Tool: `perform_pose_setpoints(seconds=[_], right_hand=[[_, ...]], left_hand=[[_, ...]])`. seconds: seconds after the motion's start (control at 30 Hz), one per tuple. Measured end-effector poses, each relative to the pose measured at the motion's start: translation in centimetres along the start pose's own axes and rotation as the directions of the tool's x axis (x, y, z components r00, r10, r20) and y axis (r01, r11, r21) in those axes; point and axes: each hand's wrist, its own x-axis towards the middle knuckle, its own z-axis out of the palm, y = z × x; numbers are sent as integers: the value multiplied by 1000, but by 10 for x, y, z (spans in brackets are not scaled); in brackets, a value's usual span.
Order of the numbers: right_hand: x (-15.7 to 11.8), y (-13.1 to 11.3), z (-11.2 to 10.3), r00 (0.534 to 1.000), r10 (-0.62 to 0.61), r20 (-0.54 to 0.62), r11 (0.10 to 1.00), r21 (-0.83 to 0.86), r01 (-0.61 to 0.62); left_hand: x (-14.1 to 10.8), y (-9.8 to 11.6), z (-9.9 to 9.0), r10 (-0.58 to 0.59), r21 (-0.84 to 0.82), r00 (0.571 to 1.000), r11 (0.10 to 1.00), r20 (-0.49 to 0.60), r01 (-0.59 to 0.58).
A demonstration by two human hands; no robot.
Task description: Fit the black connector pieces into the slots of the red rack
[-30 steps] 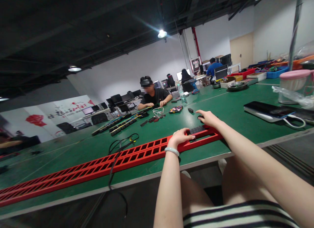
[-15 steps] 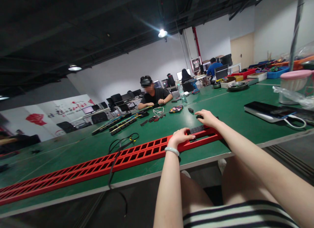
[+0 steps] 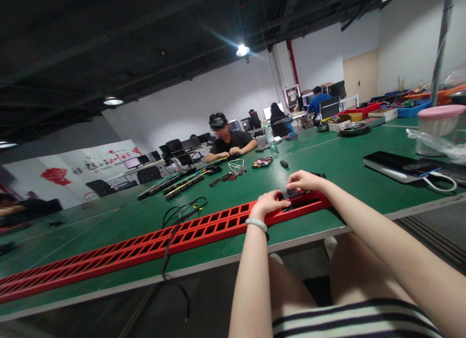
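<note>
A long red slotted rack lies along the front of the green table. At its right end sits a dark grey block, partly covered by my fingers. My left hand, a pale bangle on its wrist, is closed around the left end of this block, its thumb on the near side. Over the block's far side bends my right hand, fingertips pinched together on its top. What lies between those fingertips is hidden. A small black piece rests on the table just beyond.
A black strap crosses the rack and hangs off the table edge. Cable strips and loose parts lie further back, near a seated person. A phone on a white power bank and a pink-lidded tub stand right.
My right hand has come down and slightly left onto the dark grey block; the small black piece it held is now out of sight. My left hand has stayed in place.
</note>
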Motion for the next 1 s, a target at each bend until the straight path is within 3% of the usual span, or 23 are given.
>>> perform_pose_setpoints(seconds=[0.1, 0.33, 0.57, 0.77, 1.0], right_hand=[[-2, -4, 2, 1000, -9, 0, 993, 114, 9], [1, -3, 1, 983, -4, -184, 957, 283, 57], [-3, -5, 0, 984, -24, -175, 984, 168, 54], [-8, -9, 1, 997, -72, 30, 995, 77, 70], [-12, -11, -1, 975, -18, 222, 999, 39, 9]], left_hand=[[-1, 2, 0, 3, 0, 1000, 1000, 1, -3], [0, 0, -1, -17, -27, 1000, 999, 2, 17], [1, -3, 1, 9, -42, 1000, 999, -3, -9], [2, -3, 2, 38, -44, 999, 998, -2, -38], [4, -5, 3, 34, -20, 999, 999, 11, -34]])
